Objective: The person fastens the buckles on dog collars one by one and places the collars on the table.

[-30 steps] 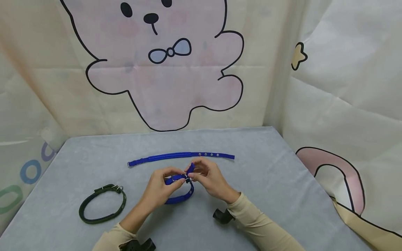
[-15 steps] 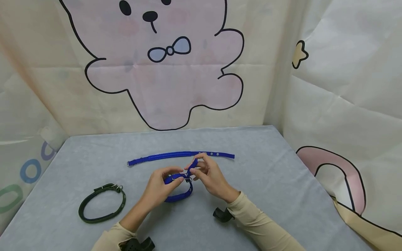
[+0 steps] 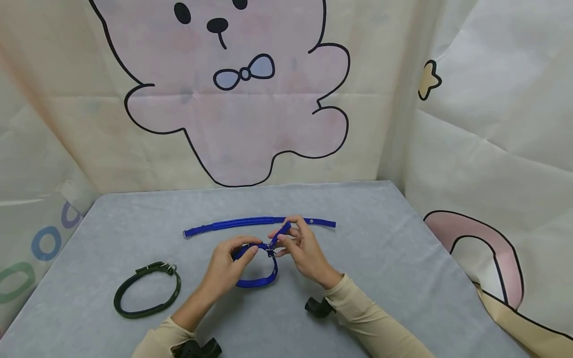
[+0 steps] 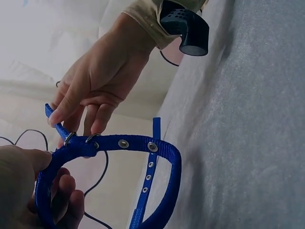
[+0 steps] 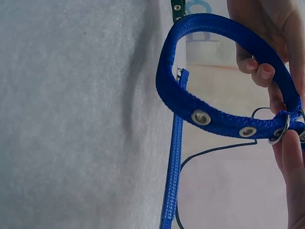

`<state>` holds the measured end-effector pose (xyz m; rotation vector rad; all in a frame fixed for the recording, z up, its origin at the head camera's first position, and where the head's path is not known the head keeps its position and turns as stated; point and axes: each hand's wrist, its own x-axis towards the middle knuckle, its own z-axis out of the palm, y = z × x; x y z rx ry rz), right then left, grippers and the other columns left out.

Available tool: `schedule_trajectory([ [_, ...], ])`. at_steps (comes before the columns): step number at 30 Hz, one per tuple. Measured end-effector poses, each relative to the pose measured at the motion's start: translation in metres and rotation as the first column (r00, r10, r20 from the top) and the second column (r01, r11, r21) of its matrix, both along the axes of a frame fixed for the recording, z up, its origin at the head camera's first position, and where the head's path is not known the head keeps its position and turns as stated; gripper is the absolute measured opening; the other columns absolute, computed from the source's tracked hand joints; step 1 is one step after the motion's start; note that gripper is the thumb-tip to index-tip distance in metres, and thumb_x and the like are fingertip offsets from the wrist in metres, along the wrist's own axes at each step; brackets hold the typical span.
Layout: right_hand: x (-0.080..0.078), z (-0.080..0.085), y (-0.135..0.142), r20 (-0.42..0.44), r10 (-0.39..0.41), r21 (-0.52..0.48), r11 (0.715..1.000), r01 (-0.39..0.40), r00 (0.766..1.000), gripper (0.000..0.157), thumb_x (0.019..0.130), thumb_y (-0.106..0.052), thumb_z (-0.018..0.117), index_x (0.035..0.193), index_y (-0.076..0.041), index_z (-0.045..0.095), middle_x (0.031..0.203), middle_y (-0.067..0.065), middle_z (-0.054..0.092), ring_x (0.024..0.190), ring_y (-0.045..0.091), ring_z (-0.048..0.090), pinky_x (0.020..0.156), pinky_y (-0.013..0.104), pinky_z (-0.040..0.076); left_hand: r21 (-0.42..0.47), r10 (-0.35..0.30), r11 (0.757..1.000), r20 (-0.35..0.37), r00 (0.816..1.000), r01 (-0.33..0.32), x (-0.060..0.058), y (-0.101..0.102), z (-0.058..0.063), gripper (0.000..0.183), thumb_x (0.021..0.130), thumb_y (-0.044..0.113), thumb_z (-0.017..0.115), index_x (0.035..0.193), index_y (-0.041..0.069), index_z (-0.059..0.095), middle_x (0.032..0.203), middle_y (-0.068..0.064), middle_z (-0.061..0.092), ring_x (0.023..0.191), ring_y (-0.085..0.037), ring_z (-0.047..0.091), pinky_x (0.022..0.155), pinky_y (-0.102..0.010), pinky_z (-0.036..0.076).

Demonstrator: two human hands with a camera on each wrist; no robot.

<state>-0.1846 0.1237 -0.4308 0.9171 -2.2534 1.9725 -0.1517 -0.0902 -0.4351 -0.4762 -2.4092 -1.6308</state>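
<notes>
A blue pet collar [image 3: 257, 283] with metal eyelets is bent into a loop above the table. My left hand [image 3: 224, 262] grips its padded band on the left, thumb on top, near the metal buckle. With thumb and index finger, my right hand [image 3: 308, 252] pinches the free strap end [image 3: 282, 232], which sticks up past the buckle. In the left wrist view, the strap passes through the metal fittings, and two eyelets show on the collar [image 4: 174, 176]. The right wrist view shows a metal ring beside a fingertip at the collar [image 5: 167, 81].
A second blue collar [image 3: 241, 222] lies stretched out flat behind the hands. To the left, a dark green collar [image 3: 139, 314] lies buckled in a loop on the grey table cloth [image 3: 380, 298]. Printed curtains [image 3: 286, 124] stand behind and beside the table.
My right hand has moved slightly up and to the right, drawing the free strap end farther out from the buckle. The left hand keeps its hold nearly in place.
</notes>
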Motion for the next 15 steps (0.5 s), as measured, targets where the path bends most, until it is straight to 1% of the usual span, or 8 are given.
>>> schedule_trajectory([
  [5, -0.0010, 0.0003, -0.0004, 0.018, 0.016, -0.020, 1.000, -0.016, 1.000, 0.026, 0.106, -0.011, 0.050, 0.126, 0.000, 0.038, 0.117, 0.038, 0.065, 0.091, 0.031, 0.075, 0.069, 0.039, 0.062, -0.025, -0.001, 1.000, -0.024, 1.000, 0.001, -0.0008, -0.0015, -0.0005, 0.018, 0.098, 0.011, 0.066, 0.112, 0.012, 0.077, 0.116, -0.005, 0.074, 0.111, -0.023, 0.069, 0.087, -0.035, 0.058],
  [9, -0.0018, 0.0002, -0.0001, 0.014, 0.018, -0.026, 0.999, -0.017, 1.000, 0.026, 0.106, -0.009, 0.050, 0.126, 0.001, 0.038, 0.116, 0.037, 0.065, 0.091, 0.027, 0.076, 0.071, 0.040, 0.062, -0.058, -0.021, 0.998, -0.047, 0.999, 0.018, -0.0011, -0.0016, -0.0014, 0.020, 0.099, 0.010, 0.064, 0.115, 0.011, 0.077, 0.119, -0.005, 0.073, 0.114, -0.025, 0.069, 0.090, -0.039, 0.058],
  [15, -0.0044, -0.0002, 0.0010, -0.001, 0.027, -0.041, 0.999, -0.027, 1.000, 0.025, 0.105, -0.006, 0.050, 0.126, 0.002, 0.038, 0.117, 0.038, 0.064, 0.092, 0.033, 0.075, 0.078, 0.041, 0.062, -0.131, -0.051, 0.991, -0.092, 0.994, 0.039, -0.0012, 0.0003, -0.0027, 0.025, 0.099, 0.007, 0.063, 0.120, 0.014, 0.075, 0.122, -0.004, 0.073, 0.114, -0.023, 0.069, 0.093, -0.044, 0.057],
])
